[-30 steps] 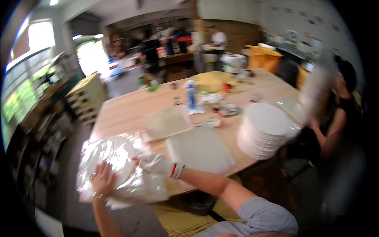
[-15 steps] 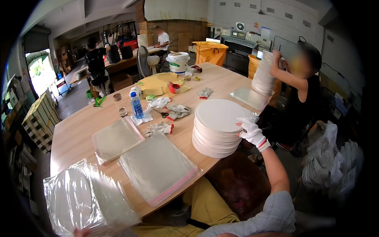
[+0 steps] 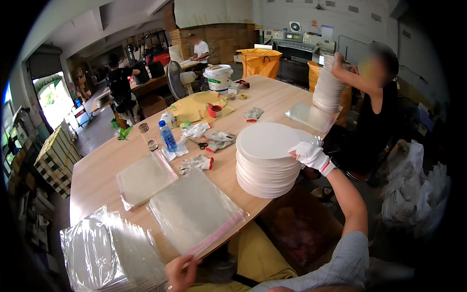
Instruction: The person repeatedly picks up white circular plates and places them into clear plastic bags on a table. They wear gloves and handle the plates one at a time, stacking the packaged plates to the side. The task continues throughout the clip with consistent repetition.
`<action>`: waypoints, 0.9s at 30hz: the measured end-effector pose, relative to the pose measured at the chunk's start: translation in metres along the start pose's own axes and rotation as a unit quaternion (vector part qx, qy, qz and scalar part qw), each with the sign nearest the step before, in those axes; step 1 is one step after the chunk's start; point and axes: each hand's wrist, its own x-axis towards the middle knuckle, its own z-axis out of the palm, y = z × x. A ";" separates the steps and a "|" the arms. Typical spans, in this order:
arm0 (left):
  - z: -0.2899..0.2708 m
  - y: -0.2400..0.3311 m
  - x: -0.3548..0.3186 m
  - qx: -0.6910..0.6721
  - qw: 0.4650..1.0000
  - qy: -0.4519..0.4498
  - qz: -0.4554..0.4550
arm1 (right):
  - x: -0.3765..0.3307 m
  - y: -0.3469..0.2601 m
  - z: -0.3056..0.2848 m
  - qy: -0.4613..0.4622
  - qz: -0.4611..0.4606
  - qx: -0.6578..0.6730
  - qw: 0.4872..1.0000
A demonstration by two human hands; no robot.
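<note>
A tall stack of white round discs (image 3: 266, 168) stands at the table's near edge, right of the middle. On its right rim lies my right hand (image 3: 313, 156), in a white glove with red trim, its fingers closed on the edge of the upper discs. The discs there sit slightly askew. My bare left hand (image 3: 182, 273) is at the near corner of a stack of clear plastic bags (image 3: 194, 211) with a pink strip; its fingers are curled together, and what they pinch is too small to make out. Left of it lie glossy bags with white discs inside (image 3: 97, 250).
Another clear bag pile (image 3: 146, 177), a blue-capped bottle (image 3: 167, 136), spare gloves (image 3: 197, 164), scissors (image 3: 199, 144), a red tape dispenser (image 3: 214, 110) and a white bucket (image 3: 219, 78) stand on the table. At right a co-worker (image 3: 372, 112) handles another disc stack (image 3: 327, 90).
My left hand has moved right, from the glossy filled bags to the clear bag stack's near corner. My right hand stays at the disc stack's rim, its fingers now closer on the edge.
</note>
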 end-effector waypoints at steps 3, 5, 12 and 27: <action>0.067 0.013 0.061 -0.245 0.962 -0.086 -0.079 | 0.007 -0.066 -0.009 0.085 -0.047 -0.049 0.994; 0.115 0.017 0.102 -0.587 0.789 -0.139 -0.116 | 0.000 -0.108 -0.006 0.130 -0.102 -0.128 0.978; 0.135 -0.001 0.142 -0.594 0.778 -0.112 -0.172 | -0.020 -0.190 0.001 0.031 -0.145 0.015 0.989; 0.049 -0.176 0.051 -0.324 0.918 0.220 -0.062 | 0.041 -0.198 0.219 -0.121 0.228 0.504 0.824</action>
